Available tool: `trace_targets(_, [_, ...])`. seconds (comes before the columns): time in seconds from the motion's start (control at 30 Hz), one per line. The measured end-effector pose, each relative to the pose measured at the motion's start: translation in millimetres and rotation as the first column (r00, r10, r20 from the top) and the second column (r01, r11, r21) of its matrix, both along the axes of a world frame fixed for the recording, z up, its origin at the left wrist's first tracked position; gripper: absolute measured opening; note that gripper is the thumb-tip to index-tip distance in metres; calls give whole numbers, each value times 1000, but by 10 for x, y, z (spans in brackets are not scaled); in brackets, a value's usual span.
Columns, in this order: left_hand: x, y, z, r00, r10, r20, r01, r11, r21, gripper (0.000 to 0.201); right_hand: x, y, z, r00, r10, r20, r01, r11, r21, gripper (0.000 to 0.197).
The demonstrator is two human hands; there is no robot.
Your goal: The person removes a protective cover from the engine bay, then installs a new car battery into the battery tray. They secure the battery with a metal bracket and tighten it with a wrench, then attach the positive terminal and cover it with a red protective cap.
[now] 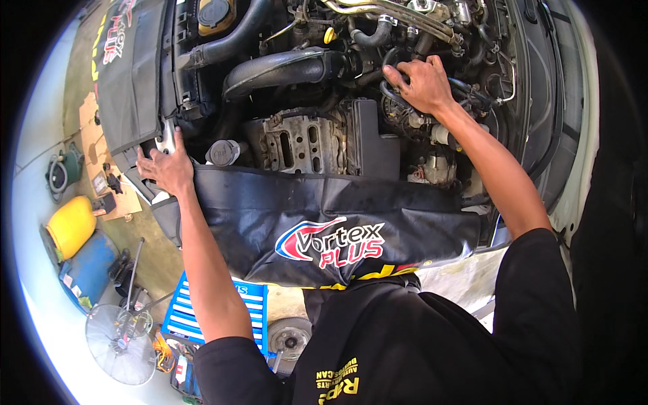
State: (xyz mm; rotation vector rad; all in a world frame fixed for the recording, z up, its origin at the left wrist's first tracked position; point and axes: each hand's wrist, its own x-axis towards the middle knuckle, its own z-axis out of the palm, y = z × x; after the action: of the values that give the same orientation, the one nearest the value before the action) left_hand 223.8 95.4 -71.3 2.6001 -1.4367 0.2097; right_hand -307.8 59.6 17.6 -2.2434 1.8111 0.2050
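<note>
In the head view, the person's left hand (167, 165) lies at the front corner of the engine bay, fingers spread, the thumb side touching a silvery metal part (166, 138). The right hand (422, 82) is on the far right of the bay, fingers bent and partly hidden, right over a thin dark hose (390, 96); whether it grasps anything, I cannot tell. Between the hands are a round cap (223, 152), a slotted metal shield (305, 143) and a black box (364, 138). A thick black duct (277, 73) curves behind them, below a yellow handle (330, 35). A black cover (418, 209) drapes the front edge. On the floor at left stand a fan (121, 343) and a yellow container (69, 226).
</note>
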Motion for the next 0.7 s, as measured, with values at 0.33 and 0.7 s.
trace_targets(0.33, [-31,-17,65,1000,6,-18,-6,1000,13,84,-82,-12,-46,992,106,63,-104,994,-21,75])
trace_targets(0.7, [6,-8,46,1000,17,11,-17,999,34,86,-20,-13,-55,998,-18,62,19,1000,-23,78])
